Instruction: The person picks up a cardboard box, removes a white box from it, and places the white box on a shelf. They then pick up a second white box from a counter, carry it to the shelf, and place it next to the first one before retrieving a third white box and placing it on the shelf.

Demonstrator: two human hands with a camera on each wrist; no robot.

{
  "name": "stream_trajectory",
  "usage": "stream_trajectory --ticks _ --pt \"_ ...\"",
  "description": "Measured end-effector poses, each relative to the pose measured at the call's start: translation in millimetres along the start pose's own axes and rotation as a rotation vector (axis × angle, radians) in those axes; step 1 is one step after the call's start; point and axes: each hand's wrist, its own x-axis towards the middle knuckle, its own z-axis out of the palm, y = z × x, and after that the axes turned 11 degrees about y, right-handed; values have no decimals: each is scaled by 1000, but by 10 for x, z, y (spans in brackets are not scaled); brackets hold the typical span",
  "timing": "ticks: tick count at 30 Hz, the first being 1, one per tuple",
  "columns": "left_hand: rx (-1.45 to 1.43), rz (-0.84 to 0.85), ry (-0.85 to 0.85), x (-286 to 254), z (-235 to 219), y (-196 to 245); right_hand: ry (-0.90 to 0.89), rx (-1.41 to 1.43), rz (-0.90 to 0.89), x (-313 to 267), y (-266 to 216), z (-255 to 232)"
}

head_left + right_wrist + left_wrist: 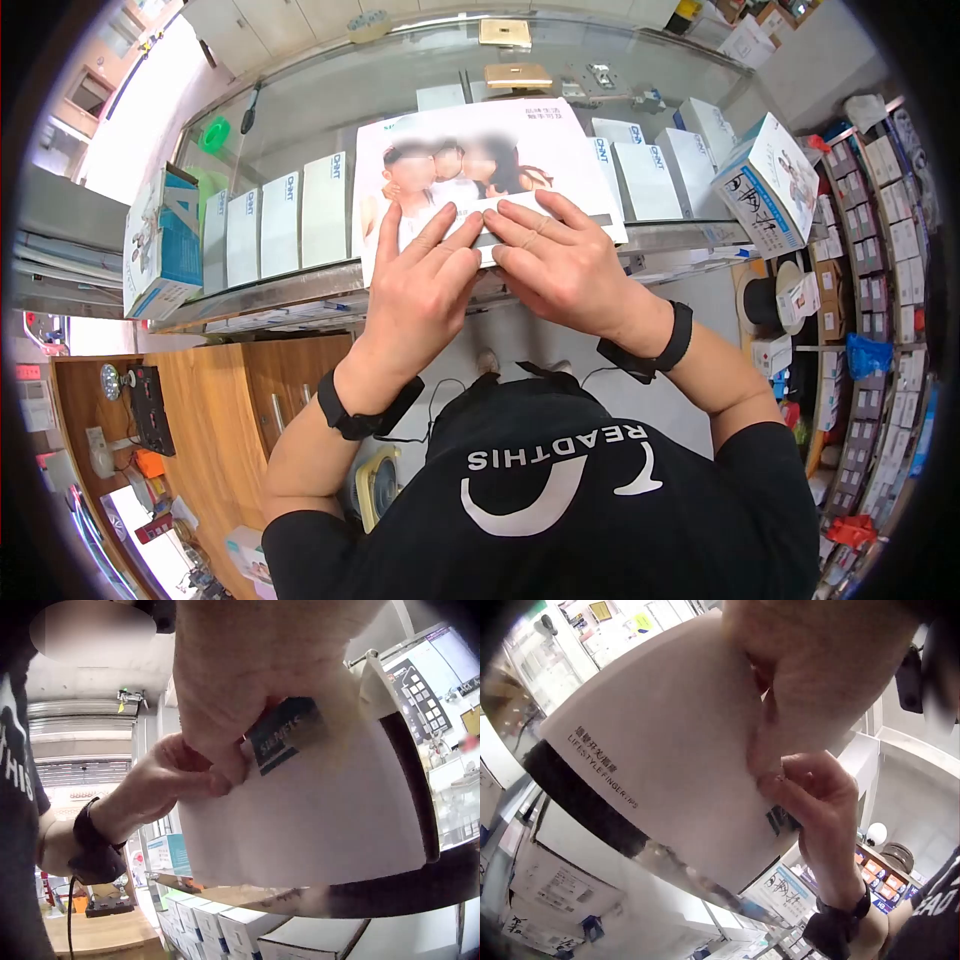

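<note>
A flat white box printed with a photo of people lies on the glass counter, near its front edge. The left hand rests its spread, fairly straight fingers on the near part of the lid. Beside it, the right hand lays its fingers on the same part, and the two hands meet at the middle of the near edge. In the right wrist view, a dark label shows on the box's white side, close to the thumbs. The left wrist view shows small printing and a black stripe on the box.
White cartons stand in a row left of the box, with others on the right. Larger printed boxes stand at both counter ends. Gold plates lie at the back. Shelves line the right side.
</note>
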Motion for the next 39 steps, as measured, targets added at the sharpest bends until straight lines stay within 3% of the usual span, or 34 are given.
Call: stream_trajectory --ticks 7,10,17,25,29,31,35,36,37,39 --pt "42 57 116 -22 62 -48 43 -27 -66 -62 33 51" --pt "-92 -1 59 -21 -5 -56 36 1 -37 -30 20 -15" --pt "-6 -27 -60 70 -212 -102 -60 -27 31 62 92 -285" --pt "53 -18 61 0 -60 -114 107 -27 -13 -143 134 -38" --pt "-191 -105 -72 94 -292 -286 58 -43 72 -123 79 -180" --pt "-386 -343 141 122 -315 -529 43 -78 113 -135 46 -221" --pt "-525 -624 50 258 -175 -1327 92 -69 208 -99 -18 -176" --pt "-607 -727 22 313 -147 -1405 112 -77 244 -78 -38 -151" --pt "-614 -718 16 353 -121 -1477 115 -88 250 -59 -42 -138" --pt "-787 -925 -153 421 -75 -1553 120 -96 271 -43 -48 -121"
